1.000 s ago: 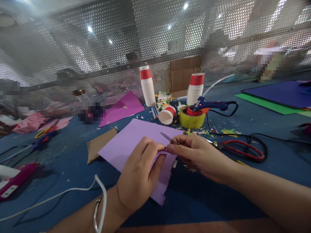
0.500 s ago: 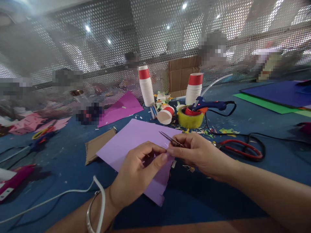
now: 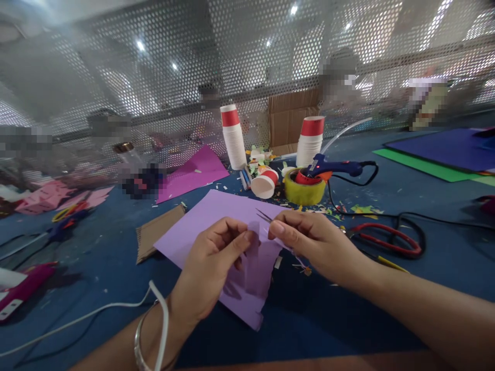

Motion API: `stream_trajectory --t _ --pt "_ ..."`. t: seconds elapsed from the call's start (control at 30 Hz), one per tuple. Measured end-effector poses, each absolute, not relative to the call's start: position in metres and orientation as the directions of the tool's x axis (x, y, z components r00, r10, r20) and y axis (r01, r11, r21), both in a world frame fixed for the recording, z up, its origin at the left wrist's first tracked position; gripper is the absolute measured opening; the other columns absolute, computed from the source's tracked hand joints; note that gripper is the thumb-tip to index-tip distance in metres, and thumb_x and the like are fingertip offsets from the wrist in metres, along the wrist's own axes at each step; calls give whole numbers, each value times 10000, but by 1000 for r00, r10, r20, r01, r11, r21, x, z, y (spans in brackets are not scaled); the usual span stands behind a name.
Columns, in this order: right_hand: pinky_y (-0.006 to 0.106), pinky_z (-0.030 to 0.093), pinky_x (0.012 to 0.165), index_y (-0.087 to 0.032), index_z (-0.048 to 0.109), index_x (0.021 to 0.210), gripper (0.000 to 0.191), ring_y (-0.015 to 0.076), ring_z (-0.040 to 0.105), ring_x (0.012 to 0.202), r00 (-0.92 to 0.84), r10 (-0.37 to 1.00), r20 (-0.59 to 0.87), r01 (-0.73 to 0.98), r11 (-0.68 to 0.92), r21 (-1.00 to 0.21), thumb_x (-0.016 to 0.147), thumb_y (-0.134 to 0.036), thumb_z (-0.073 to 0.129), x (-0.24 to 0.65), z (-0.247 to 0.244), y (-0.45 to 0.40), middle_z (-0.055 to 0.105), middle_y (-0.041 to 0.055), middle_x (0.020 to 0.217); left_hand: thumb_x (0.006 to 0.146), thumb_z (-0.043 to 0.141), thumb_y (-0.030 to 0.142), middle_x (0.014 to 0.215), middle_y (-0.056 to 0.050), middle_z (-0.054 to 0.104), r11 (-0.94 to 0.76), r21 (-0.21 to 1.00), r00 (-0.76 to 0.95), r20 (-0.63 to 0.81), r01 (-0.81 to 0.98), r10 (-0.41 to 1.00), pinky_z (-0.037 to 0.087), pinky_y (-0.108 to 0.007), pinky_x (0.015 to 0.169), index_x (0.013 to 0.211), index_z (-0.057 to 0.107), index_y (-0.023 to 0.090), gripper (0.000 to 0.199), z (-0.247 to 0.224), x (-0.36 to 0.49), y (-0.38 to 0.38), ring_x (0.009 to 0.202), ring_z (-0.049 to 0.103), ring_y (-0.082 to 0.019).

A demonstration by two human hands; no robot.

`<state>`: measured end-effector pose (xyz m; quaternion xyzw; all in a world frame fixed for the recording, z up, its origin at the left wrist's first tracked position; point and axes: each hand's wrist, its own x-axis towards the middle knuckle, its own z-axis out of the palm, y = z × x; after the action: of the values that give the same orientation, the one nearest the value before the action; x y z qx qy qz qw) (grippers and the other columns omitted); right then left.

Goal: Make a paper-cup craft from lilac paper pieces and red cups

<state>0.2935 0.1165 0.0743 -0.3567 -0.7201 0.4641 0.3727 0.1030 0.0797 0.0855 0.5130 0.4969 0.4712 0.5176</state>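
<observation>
My left hand (image 3: 216, 263) is closed, pinching a narrow lilac paper strip (image 3: 252, 257) between thumb and fingertips. The strip hangs upright above a lilac paper sheet (image 3: 201, 221) that lies on the table. My right hand (image 3: 317, 239) is closed around slim pointed metal tweezers (image 3: 264, 215), their tips pointing up and left; the fingers hide most of the tool. Below my right fingers a thin lilac sliver shows, and I cannot tell whether it is held. The hands are a little apart.
Beyond the sheet stand two stacks of paper cups (image 3: 234, 141), a tipped cup (image 3: 264, 184) and yellow tape (image 3: 304, 189) with a blue glue gun (image 3: 335, 166) on it. Red-handled scissors (image 3: 386, 239) lie right, cardboard (image 3: 158, 232) left. A white cord (image 3: 96, 310) crosses front left.
My hands have moved apart from where they met over the sheet. The lilac strip now shows in my left fingers. The tweezers are more covered by my right hand.
</observation>
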Motion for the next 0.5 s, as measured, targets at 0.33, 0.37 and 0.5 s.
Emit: stream_trajectory --t 0.33,0.37,0.5 --pt "267 299 537 -185 571 742 459 128 424 610 -497 841 214 257 378 -889 931 -597 495 292 72 113 466 -22 650 850 740 346 768 13 657 1 999 94 3 -49 996 527 -187 644 834 658 179 187 80 106 79 690 615 -92" --pt "267 303 542 -183 578 746 462 129 427 616 -500 839 216 261 384 -885 933 -596 491 292 72 113 474 -19 654 853 737 344 767 13 662 1 999 97 3 -44 995 527 -185 644 835 661 177 184 80 106 78 682 618 -88" --pt "269 305 545 -187 565 725 457 127 413 612 -505 833 226 271 401 -875 940 -582 480 293 72 114 461 -23 644 853 736 344 756 14 664 8 1000 106 -6 -18 994 527 -180 618 841 671 173 183 79 108 77 648 612 -82"
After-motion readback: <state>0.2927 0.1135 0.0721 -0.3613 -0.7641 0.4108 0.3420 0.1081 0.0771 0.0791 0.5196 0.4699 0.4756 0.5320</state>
